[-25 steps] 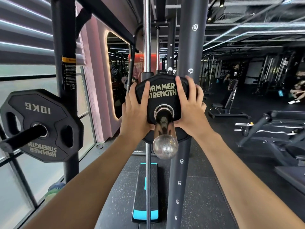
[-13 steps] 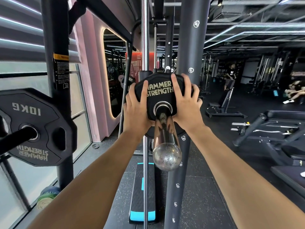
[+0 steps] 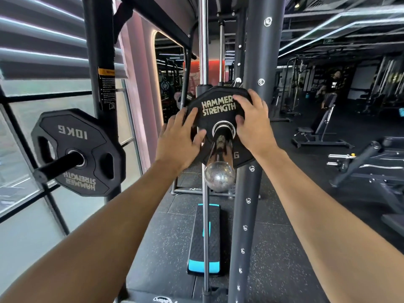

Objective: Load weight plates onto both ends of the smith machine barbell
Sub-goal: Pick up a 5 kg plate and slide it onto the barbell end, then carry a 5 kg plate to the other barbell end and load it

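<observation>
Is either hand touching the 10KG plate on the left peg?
No: the left hand and right hand both rest on the Hammer Strength plate on the chrome bar, away from the 10KG plate.

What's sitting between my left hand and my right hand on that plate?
In the head view, the chrome bar end pokes through the centre hole of the plate, between the left hand and right hand, below the plate's lettering.

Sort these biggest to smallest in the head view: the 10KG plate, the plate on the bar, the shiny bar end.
1. 10KG plate (nearer the camera, so real size unsure)
2. plate on the bar
3. shiny bar end
</observation>
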`<action>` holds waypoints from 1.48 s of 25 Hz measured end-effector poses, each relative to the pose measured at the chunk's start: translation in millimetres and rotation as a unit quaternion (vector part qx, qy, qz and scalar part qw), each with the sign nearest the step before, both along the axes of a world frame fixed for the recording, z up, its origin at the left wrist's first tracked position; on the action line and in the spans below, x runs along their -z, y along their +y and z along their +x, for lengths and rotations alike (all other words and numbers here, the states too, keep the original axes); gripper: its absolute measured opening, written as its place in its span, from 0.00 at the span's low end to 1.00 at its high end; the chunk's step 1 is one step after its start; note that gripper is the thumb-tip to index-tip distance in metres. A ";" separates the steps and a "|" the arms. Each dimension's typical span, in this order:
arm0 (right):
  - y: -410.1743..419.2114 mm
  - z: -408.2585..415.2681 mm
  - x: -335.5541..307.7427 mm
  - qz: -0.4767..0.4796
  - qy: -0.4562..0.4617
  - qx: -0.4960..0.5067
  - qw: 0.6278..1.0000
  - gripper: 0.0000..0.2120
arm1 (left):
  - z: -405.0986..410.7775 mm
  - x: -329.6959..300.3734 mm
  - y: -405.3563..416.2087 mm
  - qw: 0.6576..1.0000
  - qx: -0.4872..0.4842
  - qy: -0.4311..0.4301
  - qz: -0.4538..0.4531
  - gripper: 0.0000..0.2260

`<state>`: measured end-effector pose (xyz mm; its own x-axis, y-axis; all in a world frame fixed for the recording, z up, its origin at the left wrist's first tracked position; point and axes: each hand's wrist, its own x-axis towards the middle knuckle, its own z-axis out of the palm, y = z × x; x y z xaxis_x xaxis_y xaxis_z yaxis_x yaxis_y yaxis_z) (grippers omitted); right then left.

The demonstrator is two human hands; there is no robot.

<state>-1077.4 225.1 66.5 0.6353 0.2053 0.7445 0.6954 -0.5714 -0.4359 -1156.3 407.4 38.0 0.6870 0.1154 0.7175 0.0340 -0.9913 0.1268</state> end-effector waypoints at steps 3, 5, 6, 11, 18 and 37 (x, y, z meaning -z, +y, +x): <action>0.3 -28.5 -9.7 0.044 -0.018 -0.041 0.998 0.17 | -34.7 -10.0 2.0 1.000 -0.011 -0.004 0.016 0.30; 1.8 -53.2 -22.4 0.060 -0.016 -0.065 0.996 0.16 | -60.4 -23.4 2.6 0.999 -0.019 -0.019 0.032 0.32; 2.7 -66.9 -27.7 0.065 -0.015 -0.078 0.995 0.17 | -75.2 -30.1 2.3 0.999 -0.022 -0.030 0.039 0.32; 25.3 -147.1 -39.7 0.072 -0.012 -0.156 0.985 0.23 | -165.4 -51.6 16.7 0.994 -0.056 -0.072 0.066 0.34; 96.0 -267.3 -13.7 0.012 0.029 -0.221 0.975 0.28 | -302.4 -28.9 73.6 0.989 -0.135 -0.045 0.029 0.34; 389.3 -365.3 189.3 -0.119 0.206 -0.449 0.861 0.28 | -480.9 160.5 275.0 0.878 -0.448 0.085 -0.145 0.33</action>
<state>-1442.7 614.4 -122.8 0.3406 0.8679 0.3617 0.7172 0.0089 -0.6968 -1637.2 682.4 -122.5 0.3211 0.8255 0.4641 0.8268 -0.4834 0.2878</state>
